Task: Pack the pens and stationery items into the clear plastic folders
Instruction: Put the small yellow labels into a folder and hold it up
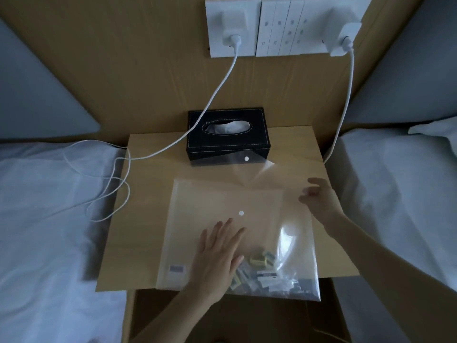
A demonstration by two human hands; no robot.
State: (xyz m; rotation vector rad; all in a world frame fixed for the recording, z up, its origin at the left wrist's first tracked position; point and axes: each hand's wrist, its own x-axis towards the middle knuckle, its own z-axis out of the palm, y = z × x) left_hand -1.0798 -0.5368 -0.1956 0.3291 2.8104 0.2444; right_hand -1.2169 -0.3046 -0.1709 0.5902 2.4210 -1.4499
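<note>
Head view: left hand (217, 258) lies flat on the clear folder (222, 206); right hand (319, 201), at three o'clock, blurred, grip unclear. With its flap (247, 167) unsnapped, stationery pieces (262, 271) could spill at six o'clock.

Dim light. A light wooden worktop (148, 219) sits mid-frame between two white-sheeted beds (44, 219), against a wood-panel wall (123, 70) carrying white socket plates (279, 26) at upper centre.

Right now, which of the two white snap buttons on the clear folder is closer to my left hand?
The snap button on the folder's body, just beyond the left hand's fingertips. The other snap sits on the raised flap, against the black tissue box.
</note>
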